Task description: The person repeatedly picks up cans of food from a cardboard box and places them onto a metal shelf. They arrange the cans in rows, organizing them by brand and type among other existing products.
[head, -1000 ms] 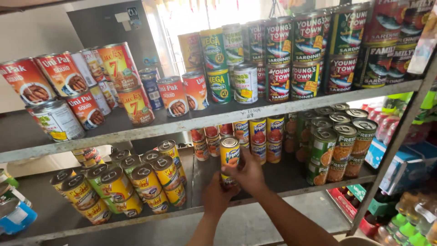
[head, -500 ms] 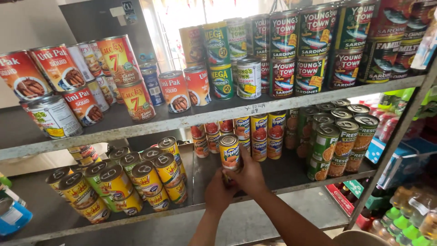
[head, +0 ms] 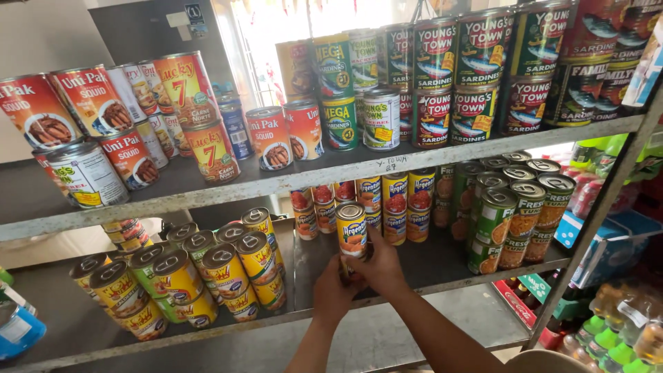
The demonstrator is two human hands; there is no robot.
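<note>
**Two hands on a can at the lower shelf**

Nearest to us, two bare arms reach up from the bottom of the view. The left hand is low, under and to the left of an orange and yellow can. Its fingers curl up around the bottom part of the can. The right hand is just to the right of the can. Its fingers wrap round the side and the back, and one fingertip shows beside the label. Both hands are closed on the can, with the can between them. The can stands upright, with its silver pull-tab top facing up. It is at the front edge of the lower shelf, near the middle.

To the left on this shelf is a bunch of yellow cans, stacked and tilted a little. To the right are green cans in two layers. Just behind the held can is a row of small orange and yellow cans, like the one in the hands.

Farther up is the upper shelf. On its left are red cans, some leaning. In the middle and on the right are tall stacks of fish cans in green, red and dark colours.
</note>
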